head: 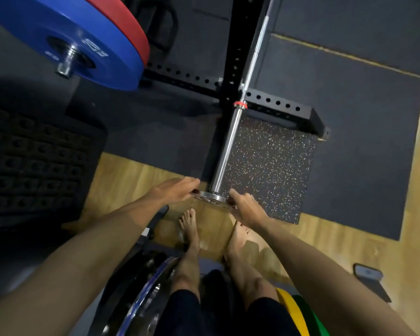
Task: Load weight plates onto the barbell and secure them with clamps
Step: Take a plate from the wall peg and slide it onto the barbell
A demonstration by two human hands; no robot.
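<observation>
A small metal plate (210,198) sits at the tip of the bar's sleeve (224,151). The left hand (174,191) lies flat-fingered on its left edge (fingers straight); the right hand (244,206) curls round its right edge.

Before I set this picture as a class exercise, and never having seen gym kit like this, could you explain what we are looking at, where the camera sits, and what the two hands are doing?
The camera is worn on a person's head and looks down past their arms to their bare feet on the wooden floor.

The long shiny steel barbell rests in a black perforated steel rack, its bare end pointing towards the person. Both hands hold a small grey metal weight plate at that end: the left hand lies along its left edge with fairly straight fingers, and the right hand grips its right edge. The plate is just starting onto the sleeve.

At top left, large blue and red rubber plates sit on another bar. A speckled black rubber mat lies below.
</observation>
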